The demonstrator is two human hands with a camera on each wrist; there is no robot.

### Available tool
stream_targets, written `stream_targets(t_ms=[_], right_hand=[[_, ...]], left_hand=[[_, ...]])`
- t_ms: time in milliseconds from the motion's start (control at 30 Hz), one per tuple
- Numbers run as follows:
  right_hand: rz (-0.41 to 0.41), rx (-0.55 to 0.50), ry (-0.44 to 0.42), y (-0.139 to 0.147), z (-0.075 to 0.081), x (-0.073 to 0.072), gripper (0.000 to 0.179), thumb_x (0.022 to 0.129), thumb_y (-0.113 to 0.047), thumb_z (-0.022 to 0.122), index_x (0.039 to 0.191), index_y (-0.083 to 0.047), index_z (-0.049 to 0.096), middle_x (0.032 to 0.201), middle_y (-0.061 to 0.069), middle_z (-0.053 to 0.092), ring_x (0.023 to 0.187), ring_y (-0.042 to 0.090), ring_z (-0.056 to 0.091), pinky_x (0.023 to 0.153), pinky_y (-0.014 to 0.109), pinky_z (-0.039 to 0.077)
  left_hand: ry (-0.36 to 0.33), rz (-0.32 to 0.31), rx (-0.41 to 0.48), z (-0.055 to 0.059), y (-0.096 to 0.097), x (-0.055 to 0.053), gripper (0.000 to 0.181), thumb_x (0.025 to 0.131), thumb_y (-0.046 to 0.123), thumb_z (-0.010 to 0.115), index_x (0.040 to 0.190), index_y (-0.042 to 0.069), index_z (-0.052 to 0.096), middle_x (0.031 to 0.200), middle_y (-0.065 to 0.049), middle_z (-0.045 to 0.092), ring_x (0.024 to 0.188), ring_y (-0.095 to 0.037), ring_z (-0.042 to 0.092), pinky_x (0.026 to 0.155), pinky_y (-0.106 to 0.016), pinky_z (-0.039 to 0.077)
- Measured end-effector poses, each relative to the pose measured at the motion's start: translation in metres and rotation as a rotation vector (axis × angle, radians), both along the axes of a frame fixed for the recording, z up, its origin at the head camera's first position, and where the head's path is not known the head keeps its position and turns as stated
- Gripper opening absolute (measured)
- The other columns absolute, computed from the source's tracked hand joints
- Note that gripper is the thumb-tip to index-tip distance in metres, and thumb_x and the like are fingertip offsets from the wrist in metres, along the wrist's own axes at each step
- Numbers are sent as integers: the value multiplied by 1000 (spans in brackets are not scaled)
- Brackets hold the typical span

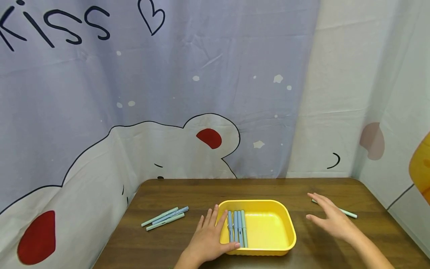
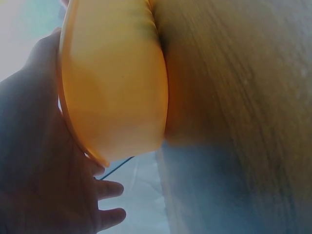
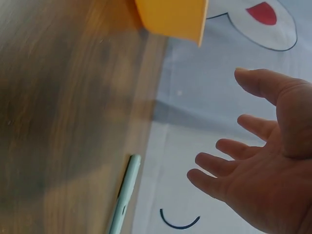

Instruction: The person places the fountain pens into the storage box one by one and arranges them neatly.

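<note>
A yellow plastic tray (image 1: pixel 267 228) stands on the table, with several blue and pale green pens (image 1: pixel 240 227) lined up along its left side. My left hand (image 1: pixel 209 239) rests over the tray's left rim, fingers stretched out and thumb across the near left corner. From the left wrist, the same hand (image 2: pixel 46 141) lies along the rim with fingertips past its end. To the right of the tray, my right hand (image 1: pixel 334 221) is raised above the table, fingers spread and holding nothing. Beneath and beyond it lies a single pale green pen (image 1: pixel 348 213), partly hidden by the hand.
Left of the tray, two pale green pens and one blue pen (image 1: pixel 170 215) lie in a loose overlapping group. The brown wooden table (image 1: pixel 201 190) meets a printed curtain (image 1: pixel 262 112) at its back edge, and curtain also hangs along both sides.
</note>
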State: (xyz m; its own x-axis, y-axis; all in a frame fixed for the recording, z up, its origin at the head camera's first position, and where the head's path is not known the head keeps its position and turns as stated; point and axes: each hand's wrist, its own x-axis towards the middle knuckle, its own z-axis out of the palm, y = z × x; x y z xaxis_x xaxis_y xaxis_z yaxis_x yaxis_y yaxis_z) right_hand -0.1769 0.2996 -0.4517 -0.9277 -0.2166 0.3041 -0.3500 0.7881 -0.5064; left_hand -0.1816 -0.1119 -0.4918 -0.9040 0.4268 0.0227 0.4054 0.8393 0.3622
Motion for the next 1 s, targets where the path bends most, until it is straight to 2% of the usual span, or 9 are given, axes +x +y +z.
stream_targets(t_ms=[433,767,1000], right_hand=[[-75,50,-79,25,-15,-11,70,91,-25,76,146,3,43,149,40,34,128,64,38,91,78,38],[-104,86,-91,41,-28,-22,72,90,-23,76,146,6,41,147,43,31,127,66,36,94,78,36],[-129,126,-117,51,-33,-28,73,91,-23,75,146,7,38,147,45,28,127,69,32,92,82,31]], left_hand=[[4,1,-11,0,0,0,103,84,80,55,163,21,25,169,-17,12,153,-42,18,118,-66,20],[5,1,-13,1,0,0,103,84,80,55,162,20,26,169,-17,13,153,-42,18,118,-66,20],[3,3,-14,1,0,1,102,84,80,55,162,20,26,169,-17,13,153,-42,18,117,-66,20]])
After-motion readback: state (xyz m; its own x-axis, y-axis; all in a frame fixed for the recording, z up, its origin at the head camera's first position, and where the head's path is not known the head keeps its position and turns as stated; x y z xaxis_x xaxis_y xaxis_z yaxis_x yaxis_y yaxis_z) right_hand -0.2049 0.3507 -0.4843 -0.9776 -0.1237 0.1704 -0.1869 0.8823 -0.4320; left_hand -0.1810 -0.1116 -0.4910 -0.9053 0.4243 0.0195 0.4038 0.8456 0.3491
